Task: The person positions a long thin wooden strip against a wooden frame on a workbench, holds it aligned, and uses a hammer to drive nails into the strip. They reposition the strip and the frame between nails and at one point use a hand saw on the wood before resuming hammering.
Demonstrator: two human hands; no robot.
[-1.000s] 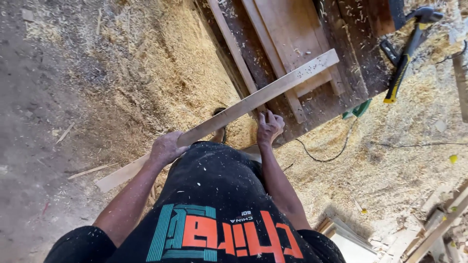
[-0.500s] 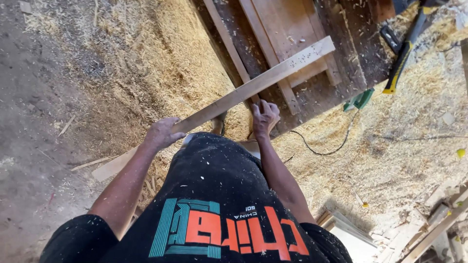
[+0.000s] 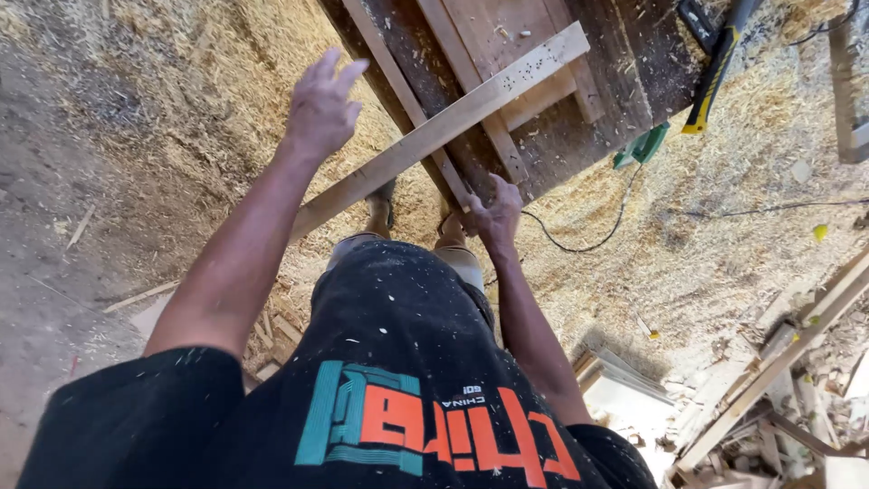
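a long pale wooden plank (image 3: 453, 122) lies slanted across the dark workbench.

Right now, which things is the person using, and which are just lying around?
In use:
- plank, resting across the workbench
- right hand, at the workbench edge beside the plank
- left hand, open, lifted above the plank

Lying about:
- yellow-and-black tool on the sawdust
- green tool with its black cord
- scrap wood pile
- sawdust

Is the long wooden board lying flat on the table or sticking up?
Slanted, not flat. The board has its far end resting on the workbench, while its near end hangs out over the sawdust floor.
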